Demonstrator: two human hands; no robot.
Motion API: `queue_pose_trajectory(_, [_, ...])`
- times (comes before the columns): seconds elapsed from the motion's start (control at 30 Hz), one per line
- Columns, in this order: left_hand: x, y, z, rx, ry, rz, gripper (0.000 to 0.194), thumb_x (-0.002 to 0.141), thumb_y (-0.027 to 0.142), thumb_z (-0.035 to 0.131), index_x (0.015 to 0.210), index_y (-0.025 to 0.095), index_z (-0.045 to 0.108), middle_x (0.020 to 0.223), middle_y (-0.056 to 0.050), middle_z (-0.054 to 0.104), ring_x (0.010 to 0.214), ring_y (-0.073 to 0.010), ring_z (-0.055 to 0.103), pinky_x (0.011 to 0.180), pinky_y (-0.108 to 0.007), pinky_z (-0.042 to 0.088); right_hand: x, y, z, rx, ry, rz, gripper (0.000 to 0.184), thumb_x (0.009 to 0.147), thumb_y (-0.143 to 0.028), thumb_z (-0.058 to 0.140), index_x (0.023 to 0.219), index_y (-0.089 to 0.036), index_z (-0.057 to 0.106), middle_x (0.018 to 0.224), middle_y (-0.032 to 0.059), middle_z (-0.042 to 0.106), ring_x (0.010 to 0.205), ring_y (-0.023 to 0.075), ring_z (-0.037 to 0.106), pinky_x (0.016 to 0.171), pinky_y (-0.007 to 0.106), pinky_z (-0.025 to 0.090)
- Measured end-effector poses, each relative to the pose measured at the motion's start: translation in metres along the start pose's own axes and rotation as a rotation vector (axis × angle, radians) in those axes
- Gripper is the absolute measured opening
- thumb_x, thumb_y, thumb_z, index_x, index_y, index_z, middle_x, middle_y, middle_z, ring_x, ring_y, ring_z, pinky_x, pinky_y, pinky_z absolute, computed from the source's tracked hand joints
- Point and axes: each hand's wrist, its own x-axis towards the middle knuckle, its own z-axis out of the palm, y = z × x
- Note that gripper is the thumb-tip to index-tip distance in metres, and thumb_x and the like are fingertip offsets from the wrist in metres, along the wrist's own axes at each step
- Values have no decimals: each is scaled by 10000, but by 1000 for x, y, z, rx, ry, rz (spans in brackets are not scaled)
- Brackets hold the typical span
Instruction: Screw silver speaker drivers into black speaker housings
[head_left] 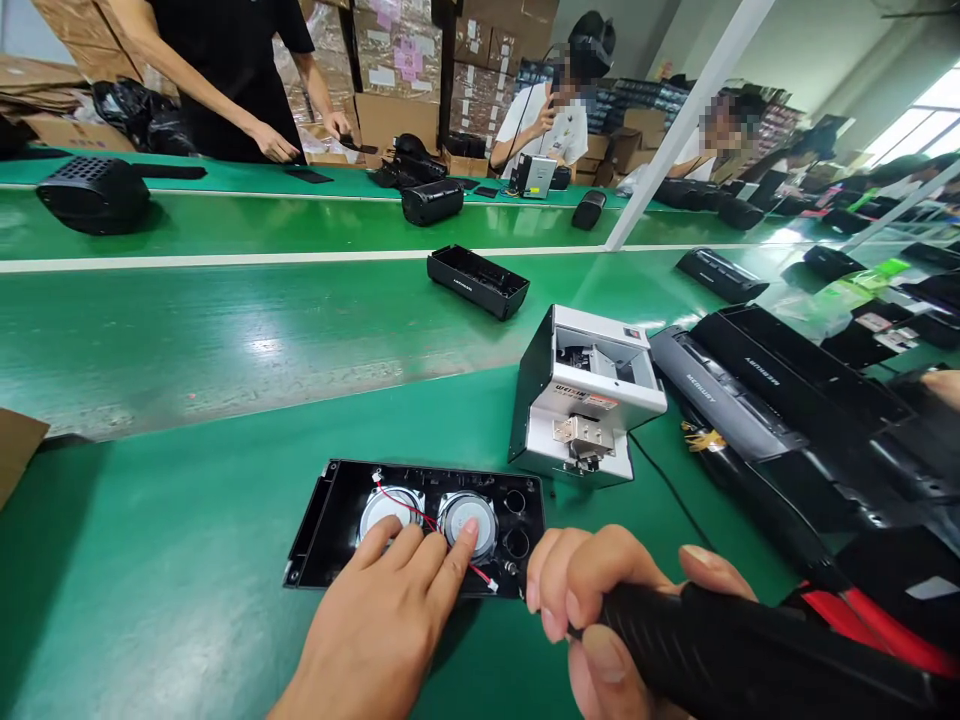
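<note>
Black panel: a shallow oblong shell (330,520) lies open side up on the bench (187,560), just below the view's centre; the clock hours here are read around it.
Left hand: from six o'clock, the left hand (386,605) is palm down, fingers spread over the two round speakers (454,515), one fingertip on the right-hand disc.
Right hand: at four o'clock, the right hand (607,560) is wrapped around a thick black tool (750,640); its working end is hidden, so contact with the shell cannot be told.
Good handling: pressing evenly with the left hand should stop the shell sliding; the tool would best stand square to the work, clear of the lead.
Lead: thin, red and dark, it (409,505) crosses the speakers, white plugs at eleven and four o'clock; it looks easy to snag.
Surfaces: dull silvery discs, glossy black moulding, ringed openings (516,502) towards three o'clock; the green bench top is smooth and shiny.
Nearby: a boxy white-and-black machine (581,390) at two o'clock, with metal fittings; an oblong open housing (478,283) at one.
</note>
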Motion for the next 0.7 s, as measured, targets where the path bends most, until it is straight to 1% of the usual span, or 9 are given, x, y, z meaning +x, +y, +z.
queue_pose_trajectory(0.1, [1,0,0,-6,-13,6,530,912,41,512,1440,80,540,903,-15,683,819,-240,622,917,-474,438,-1,-1,-2,-6,5,0,511,1030,-236,626,1464,-316,369,772,-53,573,490,115,533,405,306,496])
queue_pose_trajectory(0.3, [3,0,0,18,-8,15,559,885,22,514,1442,75,516,895,-11,680,795,-241,622,883,-470,452,0,-2,-7,29,-70,-23,515,1042,-213,598,1467,-319,327,820,-46,588,539,125,575,440,312,523])
queue_pose_trajectory(0.43, [0,0,0,16,-17,12,566,882,18,526,1445,73,510,900,-11,678,799,-248,623,897,-482,444,0,-1,-9,45,-68,-23,505,1044,-214,592,1466,-317,333,825,-43,591,541,127,574,442,314,521])
queue_pose_trajectory(0.53, [-1,0,1,9,-23,10,557,895,22,529,1448,85,517,907,-10,681,815,-251,626,902,-481,439,1,0,-9,57,-81,-20,525,1039,-197,597,1477,-306,327,836,-33,597,556,133,582,453,323,522])
queue_pose_trajectory(0.7, [0,0,4,-4,5,3,518,893,8,514,1402,90,571,873,-8,672,785,-243,615,868,-466,436,1,0,-10,77,-105,-14,543,1042,-188,593,1495,-300,315,841,-27,594,571,138,590,466,330,532])
